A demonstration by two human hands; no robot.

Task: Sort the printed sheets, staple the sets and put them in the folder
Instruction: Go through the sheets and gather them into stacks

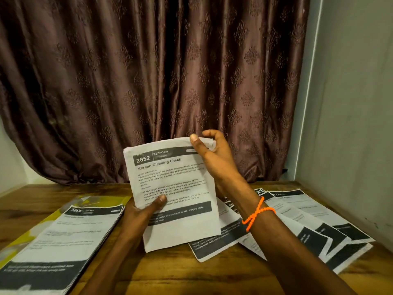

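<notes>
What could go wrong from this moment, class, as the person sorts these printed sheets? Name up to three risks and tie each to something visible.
1. The held sheet is pinched only at its top corner by the right hand and lower left edge by the left hand; it may crease or slip.
2. The loose sheets on the right overlap untidily, so sets could get mixed.
3. The stack on the left overhangs the yellow folder and may slide.

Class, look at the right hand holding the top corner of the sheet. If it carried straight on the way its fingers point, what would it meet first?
The right hand points up and away from the person, so it would probably meet the brown curtain first. Nothing else shows in that line, though depth is unclear.
</notes>
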